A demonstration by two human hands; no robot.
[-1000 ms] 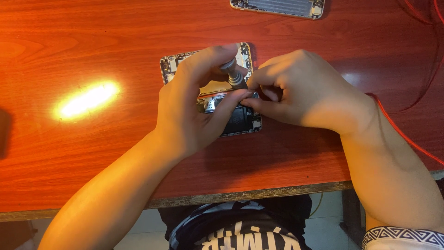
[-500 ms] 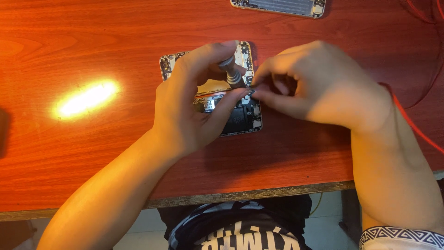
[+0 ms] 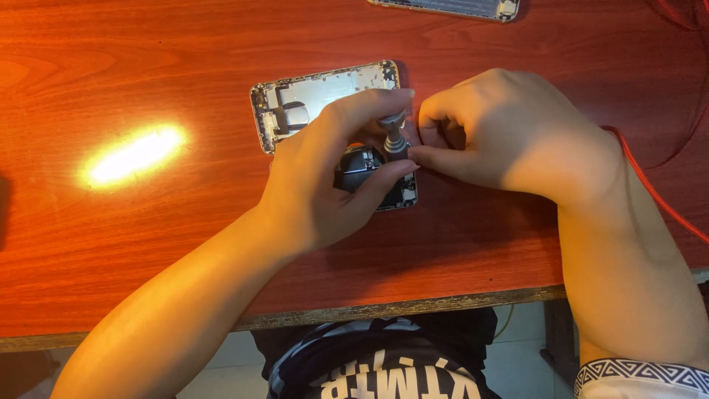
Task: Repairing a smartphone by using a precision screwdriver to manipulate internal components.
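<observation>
An opened phone shell lies on the red-brown wooden table, its metal inside facing up, dark parts showing at its near end. My left hand rests over its lower half, thumb and forefinger pinching a small grey screwdriver that stands upright on the phone. My right hand is curled beside it, fingertips touching the screwdriver's shaft from the right. What the driver's tip meets is hidden by my fingers.
Another phone part lies at the table's far edge. A red cable runs along the right side behind my right wrist. A bright patch of light glares on the left. The table's front edge is near my body.
My right hand has slid a little to the right and its fingers have shifted on the screwdriver. The left hand keeps its pinch on the driver.
</observation>
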